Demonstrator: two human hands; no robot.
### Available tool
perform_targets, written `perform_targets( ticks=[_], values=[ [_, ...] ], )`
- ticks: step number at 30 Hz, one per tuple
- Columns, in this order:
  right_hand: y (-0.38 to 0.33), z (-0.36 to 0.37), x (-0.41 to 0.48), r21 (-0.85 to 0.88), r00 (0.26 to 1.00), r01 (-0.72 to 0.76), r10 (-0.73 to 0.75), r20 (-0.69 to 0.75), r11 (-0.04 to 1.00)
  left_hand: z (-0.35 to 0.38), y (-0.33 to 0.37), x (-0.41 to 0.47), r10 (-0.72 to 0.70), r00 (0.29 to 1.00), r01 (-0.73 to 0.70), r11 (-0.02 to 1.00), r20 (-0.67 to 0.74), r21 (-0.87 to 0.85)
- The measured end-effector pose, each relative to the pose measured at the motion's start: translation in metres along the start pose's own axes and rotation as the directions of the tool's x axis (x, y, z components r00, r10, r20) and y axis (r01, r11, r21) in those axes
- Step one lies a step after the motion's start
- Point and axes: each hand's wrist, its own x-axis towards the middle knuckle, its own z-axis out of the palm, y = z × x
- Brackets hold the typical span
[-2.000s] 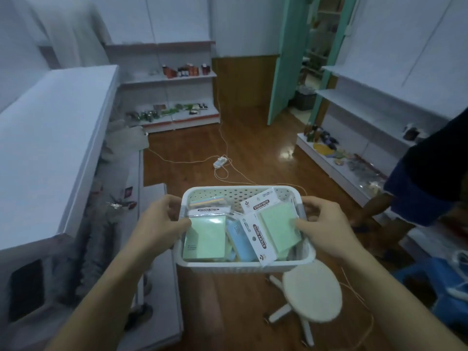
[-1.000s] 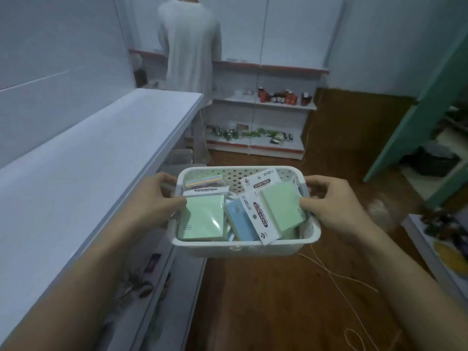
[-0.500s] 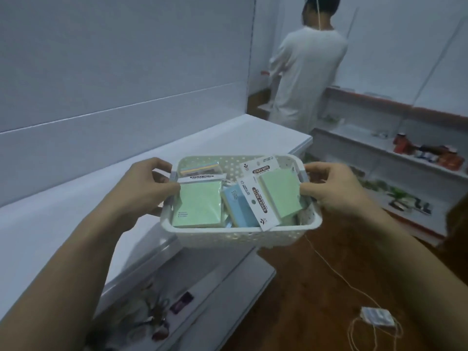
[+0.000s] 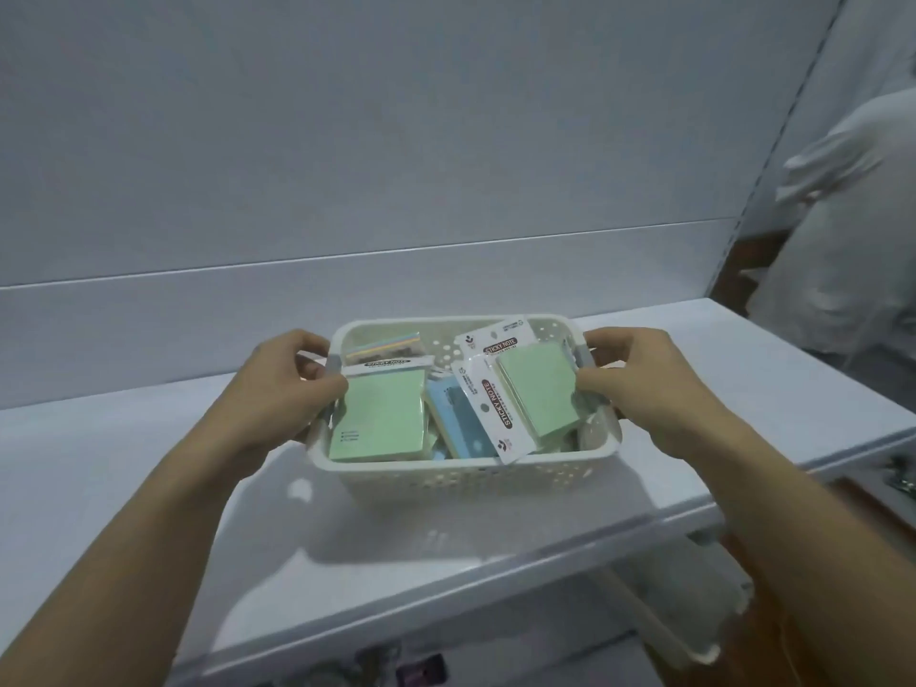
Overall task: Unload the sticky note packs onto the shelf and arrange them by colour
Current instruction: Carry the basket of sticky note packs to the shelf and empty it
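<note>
White wall panels fill the background, and a bare white shelf [image 4: 148, 478] runs across the view below them. Half a second ago this shelf was seen at an angle to the left; now the person faces it straight, and the basket [image 4: 466, 480] has come over its near part. The basket seems to hang just above the surface, since a shadow lies under it, but I cannot tell for sure whether it touches.

The left hand [image 4: 282, 389] has its grip closed on the basket's left end, thumb over the rim. The right hand [image 4: 644, 389] is closed on the right end in the same way. All the packs are in the basket: a green pack [image 4: 379, 421] on the left, a blue pack [image 4: 456, 423] in the middle, another green pack [image 4: 538, 394] tilted on the right, and a multicolour pack [image 4: 384, 343] at the far left corner.

At the right edge a person in a white shirt [image 4: 842, 230] stands beyond the shelf.

I judge that carrying is nearly finished. No pack is on the shelf yet, so unloading and sorting by colour are not begun.
</note>
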Motion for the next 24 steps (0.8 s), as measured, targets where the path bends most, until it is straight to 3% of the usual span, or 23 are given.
perform_targets(
  ticks=[10,13,24],
  values=[
    [-0.006,0.028,0.1,0.028,0.991,0.096,-0.098,0.094,0.995,-0.017,-0.002,0.054,0.021,0.989,-0.025,0.999,-0.143,-0.03],
    [-0.006,0.034,0.123,0.035,0.975,0.151,-0.155,0.157,0.988,-0.018,0.0,0.057,0.079,0.971,-0.09,0.995,-0.226,-0.042],
    [0.01,0.049,0.148,-0.039,0.922,0.379,-0.374,0.097,0.924,0.006,-0.028,0.055,0.199,0.909,-0.187,0.98,-0.367,0.07]
  ],
)
